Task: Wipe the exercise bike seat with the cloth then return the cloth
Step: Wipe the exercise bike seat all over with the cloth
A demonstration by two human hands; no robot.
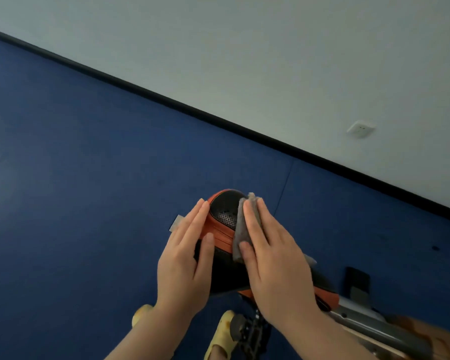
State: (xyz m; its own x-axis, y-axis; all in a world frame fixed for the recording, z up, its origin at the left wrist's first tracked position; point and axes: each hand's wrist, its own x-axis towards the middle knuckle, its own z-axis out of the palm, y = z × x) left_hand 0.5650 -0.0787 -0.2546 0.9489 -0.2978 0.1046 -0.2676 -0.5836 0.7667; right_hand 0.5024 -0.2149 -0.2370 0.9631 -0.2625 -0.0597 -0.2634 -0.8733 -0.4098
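The exercise bike seat [225, 211] is black with perforations and an orange edge, low in the middle of the view. A grey cloth [240, 229] lies on its right side. My right hand [273, 258] presses flat on the cloth, fingers together and pointing away from me. My left hand [186, 255] rests flat against the seat's left side, fingers straight, thumb on top of the seat. Much of the seat is hidden under both hands.
The bike's grey frame [361, 318] runs to the lower right, with a black part [356, 279] beside it. Yellow slippers [225, 331] show below the seat. Blue floor mats [89, 178] meet a white wall [244, 61] with a socket [360, 129].
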